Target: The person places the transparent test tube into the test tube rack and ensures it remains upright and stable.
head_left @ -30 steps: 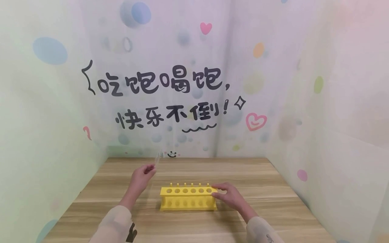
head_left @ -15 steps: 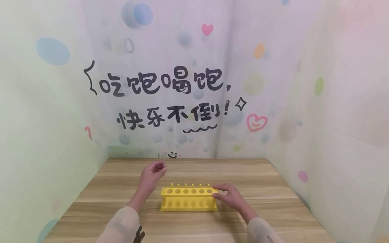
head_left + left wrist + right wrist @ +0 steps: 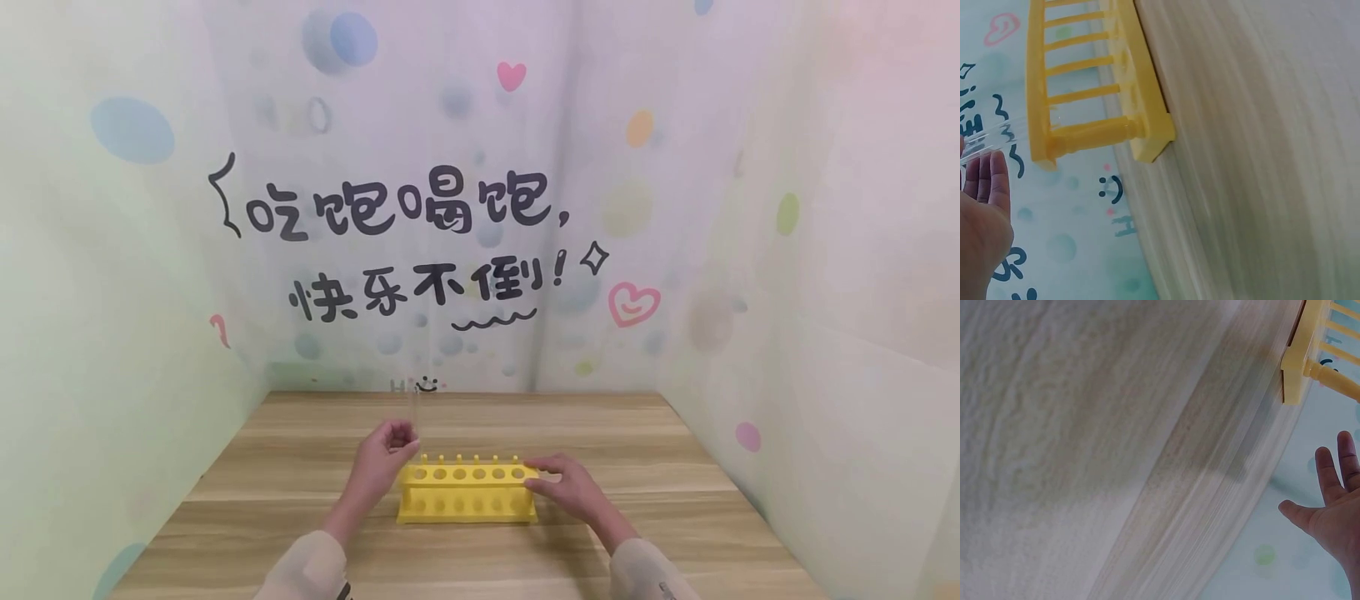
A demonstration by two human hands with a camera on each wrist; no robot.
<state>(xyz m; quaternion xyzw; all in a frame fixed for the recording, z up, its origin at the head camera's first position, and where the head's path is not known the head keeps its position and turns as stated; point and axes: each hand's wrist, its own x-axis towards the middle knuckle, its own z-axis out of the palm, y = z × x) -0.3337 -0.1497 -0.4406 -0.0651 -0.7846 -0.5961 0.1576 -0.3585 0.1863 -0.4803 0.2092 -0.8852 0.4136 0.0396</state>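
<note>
My left hand (image 3: 386, 454) pinches a clear tube (image 3: 415, 417), seemingly upright, at the rack's (image 3: 467, 493) nine o'clock end; my right hand (image 3: 572, 486), fingers straight, touches its three o'clock end.

A wooden table (image 3: 637, 450) with pale grain fills the lower part of the head view. Behind and to both sides stands a pastel backdrop (image 3: 825, 250) dotted with soft coloured circles. Black Chinese lettering (image 3: 405, 204) runs across it, with a pink heart (image 3: 511, 74) above and a small smiley face (image 3: 427, 384) just over the table's far edge.
</note>
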